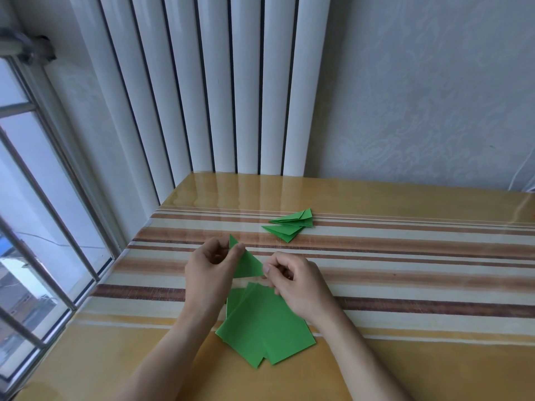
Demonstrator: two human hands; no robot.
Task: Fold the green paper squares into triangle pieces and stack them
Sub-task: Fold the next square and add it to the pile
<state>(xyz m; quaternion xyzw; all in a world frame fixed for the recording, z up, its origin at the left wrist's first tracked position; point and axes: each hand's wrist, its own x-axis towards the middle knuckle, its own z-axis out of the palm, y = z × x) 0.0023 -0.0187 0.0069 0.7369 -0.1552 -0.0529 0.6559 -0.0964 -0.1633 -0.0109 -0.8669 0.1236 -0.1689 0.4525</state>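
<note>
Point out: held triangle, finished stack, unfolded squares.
held triangle [248,263], head view, centre of its green face
finished stack [291,224], head view, middle of pile
unfolded squares [265,325], head view, top sheet

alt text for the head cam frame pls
Two hands, left hand and right hand, hold a folded green triangle above a pile of green squares on a striped table. Finished triangles lie beyond, near a radiator.

A: Table [434,256]: glossy, yellow-brown, striped band across it.
B: Behind its far edge?
A: White radiator [220,82]; pale patterned wall [434,96] to its right.
B: Light?
A: Daylight, barred window [34,212], left.
</note>
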